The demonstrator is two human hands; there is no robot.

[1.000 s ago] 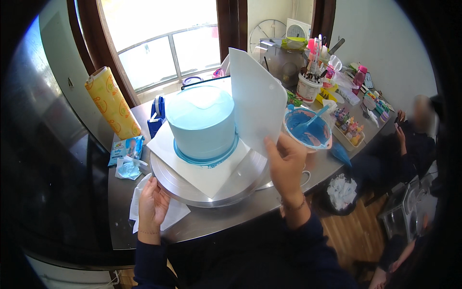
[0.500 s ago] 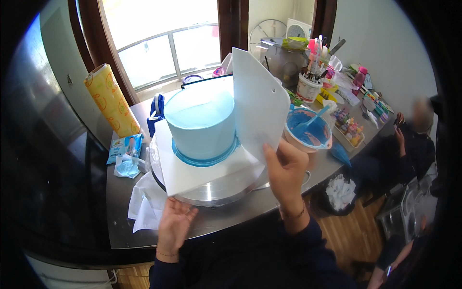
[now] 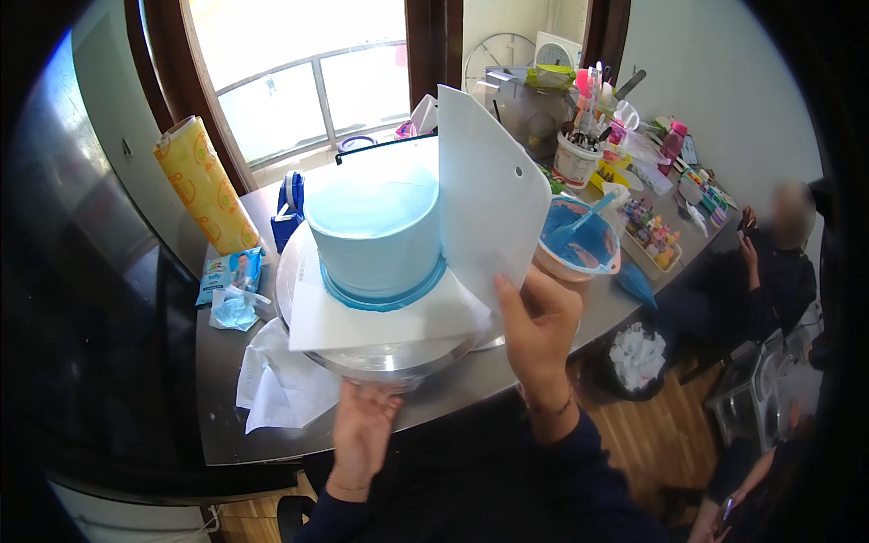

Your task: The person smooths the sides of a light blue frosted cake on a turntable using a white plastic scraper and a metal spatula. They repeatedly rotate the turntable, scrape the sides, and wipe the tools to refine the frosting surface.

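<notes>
A round cake coated in light blue icing stands on a white sheet on a metal turntable, with darker blue icing around its base. My right hand is closed on the lower edge of a tall white scraper. The scraper stands upright with its straight edge against the cake's right side. At the turntable's front rim, my left hand has its fingers stretched out and touching the edge. Their tips are partly hidden under the rim.
Right of the scraper stands a bowl of blue icing with a spatula. Left are a yellow patterned roll, a wipes pack and crumpled paper. A bin and a seated person are at the right.
The turntable, sheet and cake have turned a little clockwise as seen from above. My left hand has moved right along the front rim. The scraper stays at the cake's right side.
</notes>
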